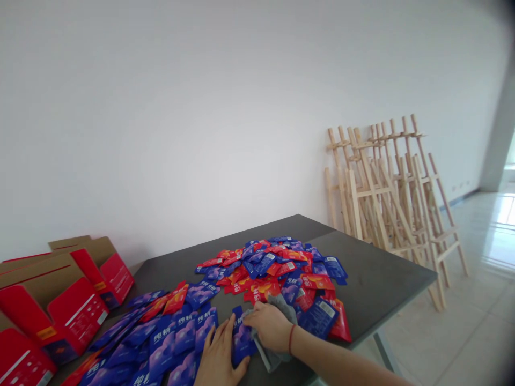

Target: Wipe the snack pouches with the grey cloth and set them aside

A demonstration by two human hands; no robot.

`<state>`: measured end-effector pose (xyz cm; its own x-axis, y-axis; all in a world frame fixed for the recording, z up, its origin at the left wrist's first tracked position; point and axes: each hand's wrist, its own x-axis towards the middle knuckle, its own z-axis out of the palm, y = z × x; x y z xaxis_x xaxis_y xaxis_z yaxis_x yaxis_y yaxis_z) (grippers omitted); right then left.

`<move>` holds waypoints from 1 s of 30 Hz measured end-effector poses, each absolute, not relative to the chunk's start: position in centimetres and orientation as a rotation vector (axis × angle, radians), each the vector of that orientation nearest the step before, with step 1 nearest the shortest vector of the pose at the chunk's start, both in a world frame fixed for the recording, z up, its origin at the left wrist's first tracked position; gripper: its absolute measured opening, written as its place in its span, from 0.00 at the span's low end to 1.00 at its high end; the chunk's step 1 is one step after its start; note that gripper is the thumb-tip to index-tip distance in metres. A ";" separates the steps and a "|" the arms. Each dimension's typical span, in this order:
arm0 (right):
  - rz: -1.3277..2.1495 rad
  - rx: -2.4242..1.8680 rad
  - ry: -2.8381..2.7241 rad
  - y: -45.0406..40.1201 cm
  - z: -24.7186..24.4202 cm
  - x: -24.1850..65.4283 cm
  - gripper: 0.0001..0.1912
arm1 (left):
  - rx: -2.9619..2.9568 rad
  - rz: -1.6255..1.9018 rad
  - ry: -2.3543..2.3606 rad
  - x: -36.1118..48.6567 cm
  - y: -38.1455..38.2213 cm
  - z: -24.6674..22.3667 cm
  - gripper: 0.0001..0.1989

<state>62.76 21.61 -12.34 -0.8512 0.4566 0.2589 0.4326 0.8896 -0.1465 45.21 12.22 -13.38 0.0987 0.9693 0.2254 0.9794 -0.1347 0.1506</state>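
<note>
A blue sachet [240,340] with white lettering and purple shapes lies flat on the table near the front edge. My left hand [218,355] rests at its left side, fingers stretched out and the thumb near its lower edge. In my right hand [270,326], which has a red cord on the wrist, a grey cloth [284,306] is bunched. The fingers press at the sachet's right side, partly covering it. To the left of my hands, several blue sachets [162,343] overlap in rows. A mixed heap of red and blue sachets [265,262] spreads beyond them.
Open red cardboard boxes [76,321] stand along the left side. The dark table [362,268] has its right edge and corner beyond the heap. Wooden easels [386,193] lean against the white wall [201,118] at the right, above a tiled floor [462,316].
</note>
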 end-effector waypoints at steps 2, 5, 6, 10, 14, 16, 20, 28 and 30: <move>0.202 -0.496 -2.796 21.5 -12.3 63.9 0.24 | -2.289 -0.448 -2.034 45.1 12.3 -13.5 0.39; 0.303 -0.247 -2.811 21.5 -12.3 65.3 0.28 | -2.267 -0.457 -2.031 45.1 12.4 -13.8 0.38; 0.327 -0.192 -2.811 21.5 -12.4 65.7 0.29 | -2.265 -0.454 -2.033 45.1 12.4 -13.9 0.38; 0.333 -0.237 -2.797 21.4 -12.3 65.9 0.28 | -2.256 -0.462 -2.036 45.0 12.6 -14.0 0.36; 0.206 -0.556 -2.771 21.3 -12.0 64.6 0.23 | -2.248 -0.467 -2.021 45.1 12.5 -13.9 0.36; 0.157 -0.665 -2.765 21.3 -12.0 63.9 0.19 | -2.253 -0.444 -2.024 45.2 12.5 -13.5 0.37; 0.152 -0.803 -2.669 21.3 -12.3 63.2 0.19 | -2.302 -0.314 -2.033 46.2 12.5 -12.4 0.36; 0.180 -0.913 -2.579 20.8 -12.3 63.3 0.20 | -2.366 -0.253 -2.004 47.8 13.3 -10.5 0.30; 0.188 -0.919 -2.568 20.7 -12.3 63.4 0.21 | -2.317 -0.402 -2.078 47.1 13.8 -10.3 0.30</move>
<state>63.37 20.73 -12.33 -0.7010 0.6331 0.3282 0.5785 0.7740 -0.2574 47.06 13.79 -10.28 0.0900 0.9773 0.1917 0.9783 -0.1228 0.1671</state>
